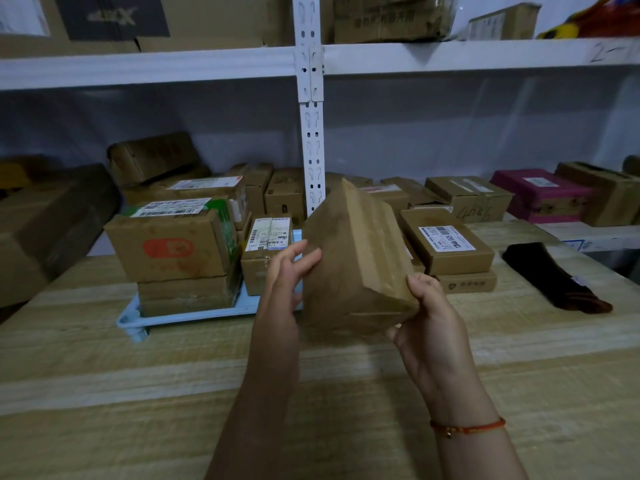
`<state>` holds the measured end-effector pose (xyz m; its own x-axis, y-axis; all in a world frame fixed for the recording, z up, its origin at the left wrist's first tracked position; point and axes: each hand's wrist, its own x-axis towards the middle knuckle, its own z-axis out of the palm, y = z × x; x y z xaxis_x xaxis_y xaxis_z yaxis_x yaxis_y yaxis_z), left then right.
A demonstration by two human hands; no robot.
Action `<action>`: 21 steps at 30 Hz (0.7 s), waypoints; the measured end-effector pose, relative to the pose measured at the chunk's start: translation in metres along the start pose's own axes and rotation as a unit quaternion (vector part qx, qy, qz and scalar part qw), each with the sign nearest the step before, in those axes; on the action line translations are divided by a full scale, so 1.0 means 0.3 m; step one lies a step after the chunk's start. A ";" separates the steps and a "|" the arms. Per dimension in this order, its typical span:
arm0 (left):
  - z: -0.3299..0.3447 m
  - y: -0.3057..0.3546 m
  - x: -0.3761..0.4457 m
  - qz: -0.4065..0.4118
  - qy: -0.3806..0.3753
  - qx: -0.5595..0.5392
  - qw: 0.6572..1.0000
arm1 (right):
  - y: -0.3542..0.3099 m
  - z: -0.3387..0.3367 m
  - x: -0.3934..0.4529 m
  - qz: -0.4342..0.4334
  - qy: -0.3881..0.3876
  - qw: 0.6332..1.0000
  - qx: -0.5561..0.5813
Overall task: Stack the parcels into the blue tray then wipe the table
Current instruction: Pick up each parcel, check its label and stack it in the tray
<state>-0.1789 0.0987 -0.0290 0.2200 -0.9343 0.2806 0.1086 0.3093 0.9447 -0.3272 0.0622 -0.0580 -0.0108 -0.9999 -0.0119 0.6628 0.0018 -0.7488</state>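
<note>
I hold a plain brown cardboard parcel tilted in the air above the wooden table. My right hand grips its lower right corner from below. My left hand touches the parcel's left face with straight, spread fingers. Behind and to the left lies the light blue tray, holding a stack of two large boxes and a smaller labelled box. To the right, two flat boxes sit stacked on the table outside the tray.
A dark cloth lies on the table at the right. A white shelf upright stands behind the tray. Many more cardboard boxes and a magenta box fill the shelf behind the table.
</note>
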 end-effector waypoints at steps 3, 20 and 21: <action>-0.003 0.003 -0.003 0.019 0.010 0.005 1.000 | 0.008 -0.017 0.009 0.051 0.005 0.996 0.079; -0.002 -0.007 -0.002 0.021 0.030 -0.003 0.999 | 0.015 -0.035 0.020 0.106 0.041 0.990 0.081; -0.001 -0.006 -0.002 0.020 0.030 0.003 0.999 | 0.015 -0.034 0.020 0.106 0.043 0.990 0.081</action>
<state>-0.1789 0.0988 -0.0309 0.2811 -0.9092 0.3072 0.0937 0.3446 0.9340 -0.3318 0.0563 -0.0683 0.0818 -0.9724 -0.2183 0.7678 0.2011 -0.6083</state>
